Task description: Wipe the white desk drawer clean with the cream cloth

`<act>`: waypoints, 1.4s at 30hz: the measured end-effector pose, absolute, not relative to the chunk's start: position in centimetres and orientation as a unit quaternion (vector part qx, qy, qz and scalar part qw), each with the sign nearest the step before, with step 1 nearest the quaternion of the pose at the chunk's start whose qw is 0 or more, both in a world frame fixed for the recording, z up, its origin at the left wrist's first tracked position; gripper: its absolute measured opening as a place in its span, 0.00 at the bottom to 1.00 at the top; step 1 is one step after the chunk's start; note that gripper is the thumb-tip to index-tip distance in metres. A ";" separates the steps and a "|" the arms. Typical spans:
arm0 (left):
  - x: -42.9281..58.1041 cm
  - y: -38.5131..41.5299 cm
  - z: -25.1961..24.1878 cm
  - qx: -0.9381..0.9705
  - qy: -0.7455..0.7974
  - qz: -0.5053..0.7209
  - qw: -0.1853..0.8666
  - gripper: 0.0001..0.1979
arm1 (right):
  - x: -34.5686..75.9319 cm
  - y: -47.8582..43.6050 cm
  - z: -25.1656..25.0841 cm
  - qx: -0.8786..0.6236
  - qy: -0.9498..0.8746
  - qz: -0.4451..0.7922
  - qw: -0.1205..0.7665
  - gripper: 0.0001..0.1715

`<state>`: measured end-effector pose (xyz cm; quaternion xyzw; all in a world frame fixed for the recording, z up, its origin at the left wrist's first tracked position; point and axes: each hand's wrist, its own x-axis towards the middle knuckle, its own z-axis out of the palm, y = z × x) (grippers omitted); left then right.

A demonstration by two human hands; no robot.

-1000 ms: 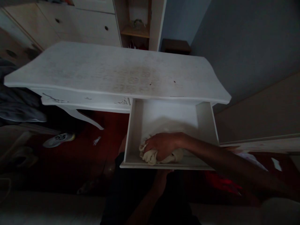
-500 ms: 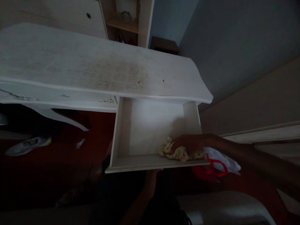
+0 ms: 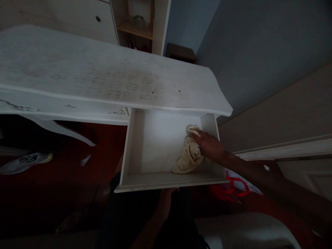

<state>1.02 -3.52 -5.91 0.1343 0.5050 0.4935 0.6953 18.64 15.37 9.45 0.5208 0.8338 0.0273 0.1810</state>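
A pulled-out white drawer (image 3: 158,145) juts from the long white table (image 3: 181,77). Inside it, toward the right side, my right hand (image 3: 210,145) grips a crumpled beige cloth (image 3: 189,157) and presses it against the drawer's bottom. The cloth trails from the fingers toward the drawer's front panel. My left hand (image 3: 168,193) is under the front panel, near its middle. Most of its fingers are hidden beneath the drawer, so their grip does not show.
Brown stains mark the tabletop. A red-handled bag (image 3: 233,188) lies on the dark red floor to the right, beside a pale rounded seat (image 3: 243,228). A shoe (image 3: 26,162) is at the left. Behind the table stands a white cabinet (image 3: 77,20) with open shelves.
My right hand has moved the cloth from the drawer's front right corner toward the back along the right side. The cloth is now more stretched out. My left hand stays under the front.
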 end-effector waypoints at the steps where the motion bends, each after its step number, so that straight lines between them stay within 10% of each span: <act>1: 1.0 -3.6 -6.1 0.129 0.507 0.493 0.695 0.11 | 18.4 16.0 9.3 0.538 0.825 0.042 0.170 0.36; 21: 1.5 -1.3 -6.7 0.123 0.463 0.470 0.742 0.18 | 11.2 21.8 7.5 0.730 0.668 -0.069 -0.127 0.26; 34: 2.2 -2.0 -6.2 0.124 0.466 0.511 0.712 0.18 | -2.7 21.9 5.5 0.566 0.770 -0.164 -0.243 0.28; 42: 1.9 -1.8 -5.3 0.144 0.447 0.516 0.716 0.16 | -2.9 23.7 6.1 0.403 0.876 -0.211 -0.163 0.32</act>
